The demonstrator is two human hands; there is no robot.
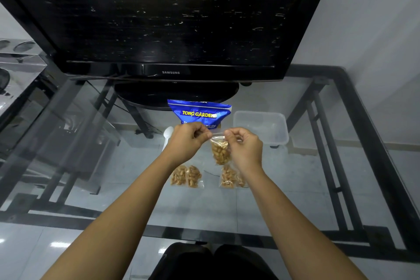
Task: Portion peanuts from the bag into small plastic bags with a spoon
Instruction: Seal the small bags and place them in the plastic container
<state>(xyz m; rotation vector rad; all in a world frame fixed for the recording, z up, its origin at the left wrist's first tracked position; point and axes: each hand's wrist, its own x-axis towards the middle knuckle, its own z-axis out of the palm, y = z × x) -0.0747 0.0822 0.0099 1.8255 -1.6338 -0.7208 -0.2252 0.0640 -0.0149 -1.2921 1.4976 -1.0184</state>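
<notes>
Both hands, left hand and right hand, pinch the small peanut-filled bag by its top, arms outstretched.

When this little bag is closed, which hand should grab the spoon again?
Probably the left hand. The spoon lies just beside it, left of the blue bag. The right hand is farther off, across the little bag both hands pinch.

The surface is clear, glossy glass on a matt black metal frame. The small bag is thin transparent plastic. The peanut bag is shiny blue foil; the container is frosted plastic, the spoon smooth white plastic.
</notes>
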